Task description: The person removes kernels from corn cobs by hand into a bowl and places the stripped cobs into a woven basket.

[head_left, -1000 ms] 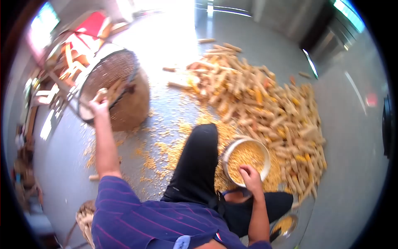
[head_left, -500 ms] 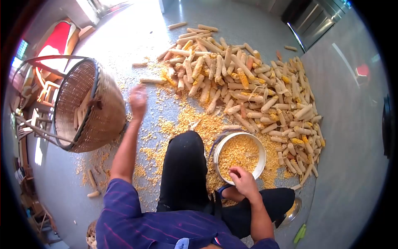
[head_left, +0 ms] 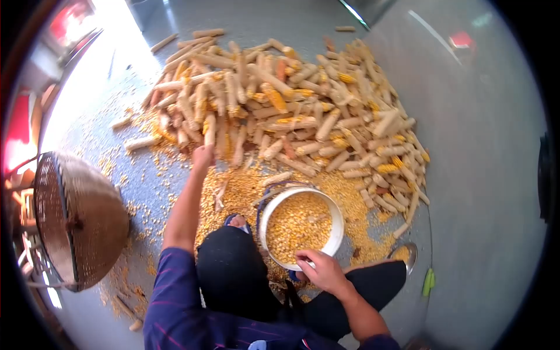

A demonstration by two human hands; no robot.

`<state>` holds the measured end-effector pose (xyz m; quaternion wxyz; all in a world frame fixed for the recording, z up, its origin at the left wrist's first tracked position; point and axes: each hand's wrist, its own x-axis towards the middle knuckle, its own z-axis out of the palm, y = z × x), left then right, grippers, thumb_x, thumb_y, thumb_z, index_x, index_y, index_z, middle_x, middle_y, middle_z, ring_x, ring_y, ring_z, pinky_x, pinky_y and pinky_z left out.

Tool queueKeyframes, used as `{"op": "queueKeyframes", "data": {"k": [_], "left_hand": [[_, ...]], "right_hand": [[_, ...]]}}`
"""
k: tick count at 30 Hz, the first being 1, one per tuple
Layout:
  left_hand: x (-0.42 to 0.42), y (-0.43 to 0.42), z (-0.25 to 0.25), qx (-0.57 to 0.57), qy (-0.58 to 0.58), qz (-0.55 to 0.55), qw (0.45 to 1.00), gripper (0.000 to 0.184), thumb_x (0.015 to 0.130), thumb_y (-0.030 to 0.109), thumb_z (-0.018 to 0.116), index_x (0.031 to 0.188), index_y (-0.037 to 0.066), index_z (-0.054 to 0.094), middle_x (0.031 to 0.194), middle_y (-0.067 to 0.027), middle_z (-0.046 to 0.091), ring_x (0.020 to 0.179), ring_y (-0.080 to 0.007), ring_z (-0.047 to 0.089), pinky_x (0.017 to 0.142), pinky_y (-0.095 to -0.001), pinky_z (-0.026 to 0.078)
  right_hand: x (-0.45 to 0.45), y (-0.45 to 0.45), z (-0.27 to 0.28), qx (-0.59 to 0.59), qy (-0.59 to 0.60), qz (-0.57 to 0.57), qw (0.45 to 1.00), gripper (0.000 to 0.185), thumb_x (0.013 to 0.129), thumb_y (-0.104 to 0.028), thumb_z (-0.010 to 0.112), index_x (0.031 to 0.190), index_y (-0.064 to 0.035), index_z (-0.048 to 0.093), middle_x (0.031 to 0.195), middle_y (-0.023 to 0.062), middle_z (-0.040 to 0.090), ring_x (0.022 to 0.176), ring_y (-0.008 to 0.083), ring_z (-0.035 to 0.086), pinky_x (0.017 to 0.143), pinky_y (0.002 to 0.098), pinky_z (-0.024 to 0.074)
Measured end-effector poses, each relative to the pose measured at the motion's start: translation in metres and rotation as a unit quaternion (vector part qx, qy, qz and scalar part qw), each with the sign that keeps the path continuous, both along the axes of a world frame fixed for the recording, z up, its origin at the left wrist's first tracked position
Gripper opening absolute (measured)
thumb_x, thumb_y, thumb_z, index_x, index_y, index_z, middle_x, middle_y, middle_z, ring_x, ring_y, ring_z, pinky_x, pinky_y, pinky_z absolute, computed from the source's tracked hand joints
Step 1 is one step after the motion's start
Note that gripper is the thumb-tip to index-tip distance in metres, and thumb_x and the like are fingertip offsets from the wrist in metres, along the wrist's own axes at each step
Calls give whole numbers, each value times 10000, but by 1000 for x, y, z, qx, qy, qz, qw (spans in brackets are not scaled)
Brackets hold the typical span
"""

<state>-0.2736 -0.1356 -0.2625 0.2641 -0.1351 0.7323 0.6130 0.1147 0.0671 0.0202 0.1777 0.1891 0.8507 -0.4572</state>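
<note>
My left hand (head_left: 203, 156) is at the near left edge of a big heap of corn cobs (head_left: 297, 119), most of them stripped, some with yellow kernels. Its fingers close on the lower end of one corn cob (head_left: 210, 129), which points away from me. My right hand (head_left: 322, 270) is over the near rim of a white bucket (head_left: 338, 233), fingers pinched together; what they hold, if anything, is hidden. Loose corn kernels (head_left: 297, 224) fill much of the bucket.
A woven basket (head_left: 96, 224) stands on its base at the left. Kernels (head_left: 233, 189) lie scattered over the grey floor around my feet. A metal bowl (head_left: 412, 256) with kernels sits beside my right knee, and a green object (head_left: 429, 282) lies right of it.
My left hand has gone from beside the basket to the heap and closed on a cob. My right hand stays at the bucket. The view has shifted, moving the basket further left.
</note>
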Motion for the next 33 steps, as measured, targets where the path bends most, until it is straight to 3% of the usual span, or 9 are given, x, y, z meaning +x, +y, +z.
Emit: {"op": "queueKeyframes", "data": {"k": [4,6,13,16,19,20,24,28,33], "left_hand": [[58,4,133,72,5,-143,987,283,895,291,620,815,20,610,579,-12,546,461,-90,520,432,-231,425],[85,9,208,62,77,-223,970,247,886,248,626,848,4,627,585,9,549,471,-61,516,434,-210,403],[191,27,382,-134,428,-297,843,261,755,236,748,892,30,666,627,-89,604,502,-173,564,526,-310,466],[242,46,380,-162,495,-309,796,338,732,255,743,962,45,614,698,-143,627,565,-282,621,541,-367,490],[279,66,364,-107,456,-314,826,359,774,236,706,1004,11,549,746,-161,622,611,-281,635,562,-381,486],[286,75,369,67,155,-292,941,330,824,234,673,984,-17,531,722,-126,592,648,-228,609,597,-373,473],[301,90,312,45,195,-303,932,336,860,236,648,1001,-37,513,699,-69,552,623,-155,545,568,-335,453],[312,94,308,185,-44,-334,923,141,942,208,547,893,91,484,620,44,436,482,-44,370,414,-220,283],[311,90,303,266,-161,-320,895,167,966,195,512,857,99,431,597,48,371,418,-50,299,361,-213,225]], "right_hand": [[-10,3,3,-90,70,-80,990,234,909,-149,587,1108,-27,607,1001,112,663,954,220,632,834,311,484],[-17,8,3,-271,106,-178,940,212,943,-123,549,1111,-5,604,1040,48,641,980,125,595,849,257,470],[-66,40,69,-389,344,-262,813,629,943,-169,566,1452,-100,203,1328,120,418,1124,202,520,894,322,508],[-74,21,75,-264,435,-170,844,897,857,-227,706,1483,-91,79,1346,153,329,1120,222,474,896,323,475],[-75,25,69,101,470,-174,860,690,789,-180,739,1360,-76,367,1257,170,379,1075,284,494,905,391,454],[-71,31,67,101,469,-179,859,690,789,-180,739,1360,-76,367,1257,170,379,1075,284,494,905,391,454],[-54,41,43,95,432,-160,882,385,801,-150,672,1151,-48,549,1164,158,443,1075,326,505,939,384,425],[-41,45,21,86,384,-147,908,265,852,-155,597,1093,-44,593,1169,173,468,1058,331,541,907,376,454],[-36,48,6,9,376,-171,911,259,913,-120,479,1116,-19,605,1150,177,521,1052,305,568,902,363,462]]}}
